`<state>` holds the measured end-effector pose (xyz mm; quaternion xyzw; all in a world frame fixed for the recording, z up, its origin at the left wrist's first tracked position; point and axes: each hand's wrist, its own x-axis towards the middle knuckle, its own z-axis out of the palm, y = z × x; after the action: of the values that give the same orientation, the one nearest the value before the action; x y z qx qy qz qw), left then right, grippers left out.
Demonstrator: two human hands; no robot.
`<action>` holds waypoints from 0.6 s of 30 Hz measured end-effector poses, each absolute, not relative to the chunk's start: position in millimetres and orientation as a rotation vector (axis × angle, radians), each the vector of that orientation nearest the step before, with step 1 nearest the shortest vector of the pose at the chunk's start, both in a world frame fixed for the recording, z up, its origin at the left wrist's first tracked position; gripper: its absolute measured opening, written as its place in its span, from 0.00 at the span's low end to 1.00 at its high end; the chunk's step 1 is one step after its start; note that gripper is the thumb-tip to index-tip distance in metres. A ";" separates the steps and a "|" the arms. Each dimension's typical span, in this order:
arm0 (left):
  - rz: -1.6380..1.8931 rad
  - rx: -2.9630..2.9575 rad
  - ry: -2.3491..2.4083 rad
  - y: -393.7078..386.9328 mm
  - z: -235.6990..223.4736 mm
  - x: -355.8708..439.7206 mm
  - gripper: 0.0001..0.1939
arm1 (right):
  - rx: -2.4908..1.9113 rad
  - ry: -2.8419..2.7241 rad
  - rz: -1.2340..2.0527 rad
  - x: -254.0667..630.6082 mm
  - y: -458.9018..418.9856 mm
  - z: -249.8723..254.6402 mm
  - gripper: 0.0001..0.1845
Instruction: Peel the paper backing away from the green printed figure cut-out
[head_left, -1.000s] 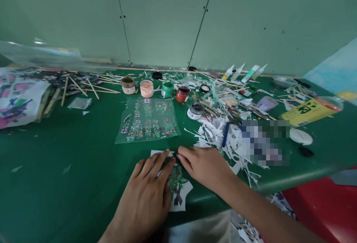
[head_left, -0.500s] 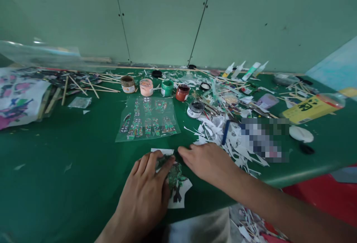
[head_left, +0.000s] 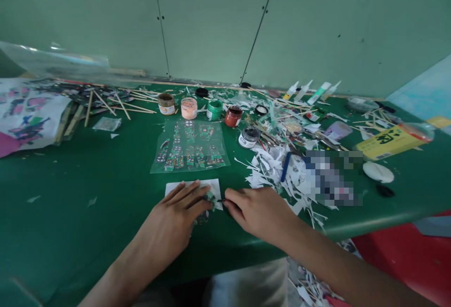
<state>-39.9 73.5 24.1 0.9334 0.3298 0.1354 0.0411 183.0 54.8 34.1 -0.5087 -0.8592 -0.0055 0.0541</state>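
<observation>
My left hand (head_left: 176, 215) lies with its fingers stretched out over a white sheet of paper (head_left: 193, 185), pressing it to the table. A green and dark cut-out design (head_left: 210, 197) shows on the paper at the fingertips; the hand hides much of it. Just to the right, my right hand (head_left: 255, 208) is closed in a pinch. Something small and dark (head_left: 220, 200) juts from its fingertips onto the paper's right edge, too small to name. Beyond both hands lies a clear plastic sheet (head_left: 192, 156) bearing several patterned green cut-outs.
Open paint jars, brown (head_left: 167, 105), peach (head_left: 189, 108), green (head_left: 214, 109), red (head_left: 233, 116) and black (head_left: 249, 137), stand behind the plastic sheet. White paper scraps (head_left: 269, 168) are heaped at right, near a yellow container (head_left: 387, 141). Thin sticks (head_left: 105, 102) lie at back left.
The paper has been turned and shifted up and left, with more white at its far end. My left hand has flattened and moved left; a dark tip now shows at my right fingertips.
</observation>
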 end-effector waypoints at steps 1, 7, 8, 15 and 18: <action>0.426 2.852 1.003 73.4 23.2 -39.5 0.33 | -1.543 -2.620 -0.005 181.7 55.4 33.7 0.14; 0.502 2.861 1.006 71.2 19.7 -40.8 0.34 | -1.546 -2.625 0.067 178.6 53.4 31.7 0.14; 0.507 2.862 1.003 71.2 19.6 -40.9 0.34 | -1.551 -2.620 0.069 178.2 52.7 31.7 0.14; 0.501 2.829 1.022 71.3 19.9 -40.5 0.33 | -1.569 -2.629 -0.012 176.6 50.7 32.1 0.13; 0.520 2.834 1.012 71.3 19.6 -40.6 0.34 | -1.579 -2.627 -0.032 176.5 51.5 32.1 0.13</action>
<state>-40.6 71.3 19.6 0.9271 0.3311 0.1701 0.0437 176.5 51.5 32.1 -0.5148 -0.8564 -0.0103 0.0384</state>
